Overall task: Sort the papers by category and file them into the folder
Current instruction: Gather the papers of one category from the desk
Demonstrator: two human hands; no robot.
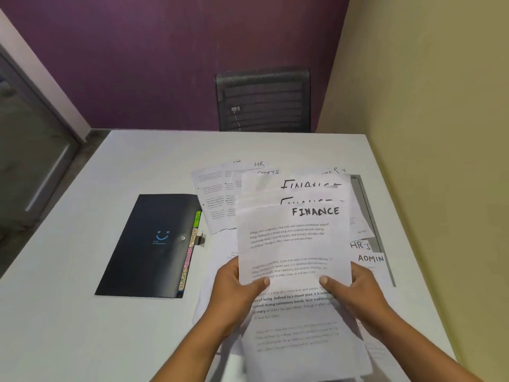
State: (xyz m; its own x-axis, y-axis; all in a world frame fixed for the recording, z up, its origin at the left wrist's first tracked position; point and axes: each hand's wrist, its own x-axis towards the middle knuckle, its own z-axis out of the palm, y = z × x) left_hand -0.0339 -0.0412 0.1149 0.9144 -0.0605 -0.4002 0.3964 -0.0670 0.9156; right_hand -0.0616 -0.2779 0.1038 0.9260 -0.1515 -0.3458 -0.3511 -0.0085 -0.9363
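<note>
Both hands hold up a small stack of white sheets headed FINANCE above the white table. My left hand grips the stack's left edge, thumb on the front. My right hand grips its right edge the same way. Two more FINANCE headings peek out behind the front sheet. A black expanding folder with a smiley logo lies shut to the left, coloured index tabs along its right edge. Loose papers marked HR and SPORTS lie beyond, and sheets marked HR and ADMIN at the right.
A black mesh office chair stands behind the table's far edge against the purple wall. A cream wall runs close along the table's right side. More white sheets lie under my hands near the front edge.
</note>
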